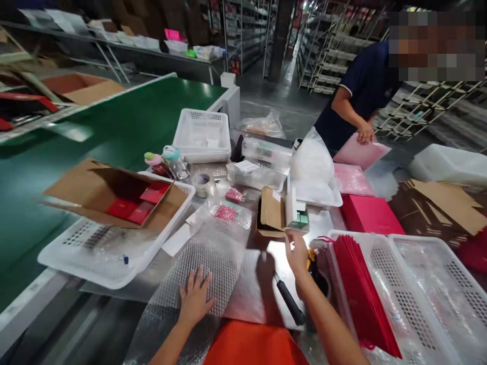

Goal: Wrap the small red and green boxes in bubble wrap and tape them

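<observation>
My left hand lies flat with fingers spread on a long sheet of bubble wrap. At the far end of that sheet rests a red and green item seen through the wrap. My right hand is curled with its fingertips at the near right corner of a small brown cardboard box, seeming to pinch it. A white and green carton stands against this box. Below my right hand lies a black-handled knife. Beside my wrist is a yellow and black tool, partly hidden.
A tape roll and wrapped packages lie farther back. Left stands an open carton on a white basket. Right are baskets with red bags. Beyond the table, a co-worker's hand holds a pink pouch. A green conveyor runs left.
</observation>
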{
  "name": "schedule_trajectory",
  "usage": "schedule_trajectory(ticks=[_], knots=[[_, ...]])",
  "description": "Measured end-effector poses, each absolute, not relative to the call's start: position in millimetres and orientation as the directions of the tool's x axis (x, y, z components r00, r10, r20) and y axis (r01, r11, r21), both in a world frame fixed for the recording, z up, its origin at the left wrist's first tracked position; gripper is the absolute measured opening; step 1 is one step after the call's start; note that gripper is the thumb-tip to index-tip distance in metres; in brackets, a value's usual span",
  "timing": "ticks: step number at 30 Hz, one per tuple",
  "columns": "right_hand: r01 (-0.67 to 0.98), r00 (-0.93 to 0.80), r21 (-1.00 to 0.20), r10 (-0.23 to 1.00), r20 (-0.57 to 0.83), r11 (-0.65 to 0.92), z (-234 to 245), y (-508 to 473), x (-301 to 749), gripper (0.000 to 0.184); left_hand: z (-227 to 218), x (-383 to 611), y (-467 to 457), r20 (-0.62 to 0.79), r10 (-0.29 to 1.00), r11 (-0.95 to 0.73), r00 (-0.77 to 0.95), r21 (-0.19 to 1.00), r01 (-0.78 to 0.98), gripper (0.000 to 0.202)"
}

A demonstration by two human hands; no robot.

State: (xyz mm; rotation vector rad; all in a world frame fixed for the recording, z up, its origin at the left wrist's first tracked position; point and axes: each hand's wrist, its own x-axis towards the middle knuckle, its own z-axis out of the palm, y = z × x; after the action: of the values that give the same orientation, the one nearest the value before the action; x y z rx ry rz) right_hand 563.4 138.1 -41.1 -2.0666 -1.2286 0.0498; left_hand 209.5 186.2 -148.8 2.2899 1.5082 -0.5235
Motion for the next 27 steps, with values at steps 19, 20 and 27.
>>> schedule_trajectory(ticks=[19,20,27], knots=[[0.923,-0.231,-0.379,0.879,-0.417,0.063,-102,185,408,0.054,54,156,440,0.573,0.809,-0.115,-0.130,0.371,0.921,0.022],[0.945,-0.169,-0.326,0.876,-0.451,0.015,-109,183,404,0.055,61,157,463,0.418,0.904,-0.050,-0.093,0.318,0.947,0.026],[0.974,0.039,-0.182,0.889,-0.457,-0.136,-129,181,389,0.058,40,188,550,-0.210,0.977,0.012,0.035,0.222,0.975,0.062]])
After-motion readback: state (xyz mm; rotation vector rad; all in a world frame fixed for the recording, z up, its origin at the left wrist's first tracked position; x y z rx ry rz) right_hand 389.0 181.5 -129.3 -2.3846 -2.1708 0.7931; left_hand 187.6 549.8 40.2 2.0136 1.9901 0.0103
